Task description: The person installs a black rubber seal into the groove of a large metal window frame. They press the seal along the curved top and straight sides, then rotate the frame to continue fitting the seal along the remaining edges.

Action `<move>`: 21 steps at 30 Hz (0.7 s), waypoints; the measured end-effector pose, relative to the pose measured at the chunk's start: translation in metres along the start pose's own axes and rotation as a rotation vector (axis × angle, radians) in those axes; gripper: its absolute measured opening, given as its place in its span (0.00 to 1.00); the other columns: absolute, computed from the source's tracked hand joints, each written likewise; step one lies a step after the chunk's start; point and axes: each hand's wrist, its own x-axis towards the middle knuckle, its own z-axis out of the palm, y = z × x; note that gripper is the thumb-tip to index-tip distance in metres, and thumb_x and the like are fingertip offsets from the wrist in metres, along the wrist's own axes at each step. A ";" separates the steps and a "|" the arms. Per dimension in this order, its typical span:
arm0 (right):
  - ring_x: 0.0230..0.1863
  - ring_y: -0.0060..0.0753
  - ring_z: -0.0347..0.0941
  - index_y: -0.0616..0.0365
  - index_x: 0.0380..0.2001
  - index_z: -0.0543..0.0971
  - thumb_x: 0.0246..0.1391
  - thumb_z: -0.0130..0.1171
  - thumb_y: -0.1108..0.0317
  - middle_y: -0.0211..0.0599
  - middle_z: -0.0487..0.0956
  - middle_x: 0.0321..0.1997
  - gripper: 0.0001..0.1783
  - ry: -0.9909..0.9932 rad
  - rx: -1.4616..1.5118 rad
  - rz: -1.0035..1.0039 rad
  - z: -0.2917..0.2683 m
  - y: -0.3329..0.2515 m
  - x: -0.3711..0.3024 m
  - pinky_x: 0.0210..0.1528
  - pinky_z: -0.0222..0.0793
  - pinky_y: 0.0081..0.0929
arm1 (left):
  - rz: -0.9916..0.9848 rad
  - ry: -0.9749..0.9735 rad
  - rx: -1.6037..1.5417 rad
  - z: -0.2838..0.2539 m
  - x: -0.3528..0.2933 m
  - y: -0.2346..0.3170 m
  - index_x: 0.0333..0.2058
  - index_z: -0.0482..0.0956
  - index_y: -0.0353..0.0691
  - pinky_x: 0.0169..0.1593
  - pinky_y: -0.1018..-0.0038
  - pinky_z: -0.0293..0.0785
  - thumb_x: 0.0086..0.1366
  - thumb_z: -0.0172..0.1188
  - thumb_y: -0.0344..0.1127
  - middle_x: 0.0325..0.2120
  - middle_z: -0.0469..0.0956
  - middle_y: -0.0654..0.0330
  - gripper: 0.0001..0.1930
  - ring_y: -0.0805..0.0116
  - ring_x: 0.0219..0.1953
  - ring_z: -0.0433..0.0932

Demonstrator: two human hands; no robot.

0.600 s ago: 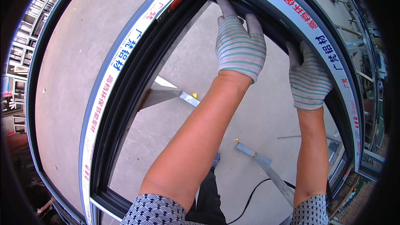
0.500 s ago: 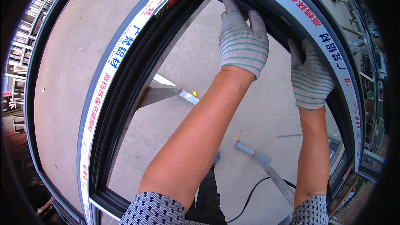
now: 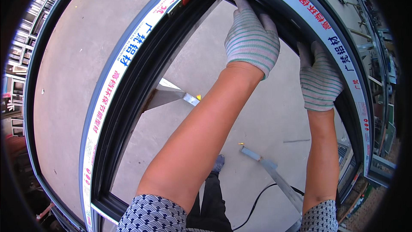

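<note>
A large dark window frame (image 3: 128, 83) lies before me, with printed white protective film (image 3: 103, 99) along its bars. Both my hands wear thin striped knit gloves. My left hand (image 3: 252, 36) presses at the inner edge of the far bar, its index finger stretched toward the far corner and its thumb apart. Further right, my right hand (image 3: 319, 75) is closed over the inner edge of the same bar, thumb on the inside. The dark bar partly hides its other fingers. I cannot make out any small part under the fingertips.
Through the opening show a metal support leg (image 3: 279, 176), another metal piece (image 3: 171, 87), a black cable (image 3: 256, 202) and my shoe (image 3: 219, 163) on the grey floor. Stacked metal frames (image 3: 32, 38) stand at the far left. More profiles and clutter (image 3: 377, 68) line the right side.
My left hand has shifted slightly, with its thumb lying closer to the bar, and the left forearm has swung a little left. My right hand stays at nearly the same place.
</note>
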 end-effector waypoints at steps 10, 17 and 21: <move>0.32 0.34 0.86 0.57 0.35 0.89 0.46 0.80 0.62 0.35 0.88 0.33 0.15 0.043 0.048 0.009 0.003 -0.002 0.003 0.40 0.82 0.25 | 0.013 0.055 -0.197 0.004 0.006 -0.002 0.76 0.27 0.41 0.73 0.60 0.59 0.73 0.46 0.34 0.65 0.64 0.30 0.43 0.35 0.66 0.68; 0.32 0.34 0.86 0.56 0.36 0.89 0.48 0.79 0.61 0.34 0.88 0.33 0.15 0.024 0.072 0.028 0.008 -0.003 -0.001 0.41 0.82 0.25 | 0.110 0.088 -0.359 0.009 0.010 -0.018 0.76 0.29 0.46 0.75 0.63 0.54 0.72 0.48 0.34 0.69 0.60 0.34 0.43 0.39 0.71 0.61; 0.31 0.34 0.85 0.55 0.35 0.89 0.49 0.78 0.58 0.32 0.88 0.32 0.15 0.028 0.031 0.017 0.005 0.002 0.001 0.39 0.81 0.26 | 0.097 0.061 -0.399 0.006 0.008 -0.018 0.77 0.32 0.46 0.74 0.63 0.55 0.73 0.49 0.35 0.70 0.59 0.36 0.43 0.41 0.70 0.63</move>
